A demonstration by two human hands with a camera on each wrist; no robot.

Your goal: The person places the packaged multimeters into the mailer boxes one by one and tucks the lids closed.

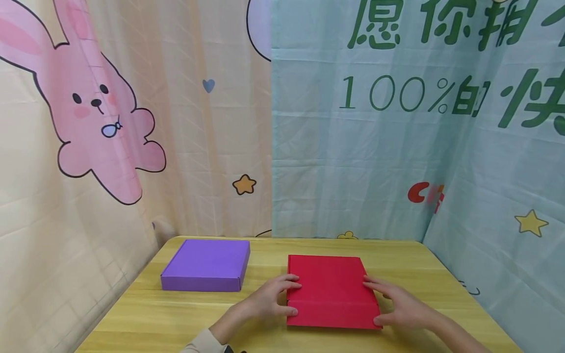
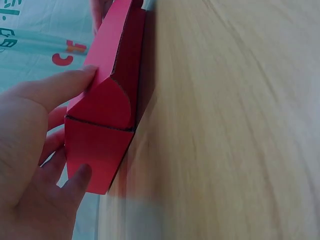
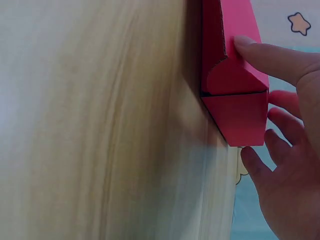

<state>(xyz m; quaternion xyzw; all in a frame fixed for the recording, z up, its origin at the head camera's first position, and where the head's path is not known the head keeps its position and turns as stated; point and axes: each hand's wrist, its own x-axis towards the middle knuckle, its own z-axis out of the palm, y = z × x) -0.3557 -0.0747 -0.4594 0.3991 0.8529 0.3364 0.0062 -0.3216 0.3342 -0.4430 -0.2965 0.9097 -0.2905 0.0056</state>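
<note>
A red cardboard box point(image 1: 328, 279) lies flat on the table between the two hands. Its front flap stands out at a slant, and in the left wrist view a rounded side tab point(image 2: 107, 107) shows at the end. The left hand point(image 1: 270, 296) touches the box's left side, thumb toward the front and fingers spread over the upper edge. On the opposite side, the right hand point(image 1: 403, 306) touches the edge in a similar way, its thumb point(image 3: 250, 47) on the slanted flap. Both hands have spread, loosely bent fingers. The box's back is hidden in the wrist views.
A closed purple box point(image 1: 207, 262) lies at the back left of the wooden table point(image 1: 265, 250). Printed curtains point(image 1: 353, 162) hang behind the table and along both sides.
</note>
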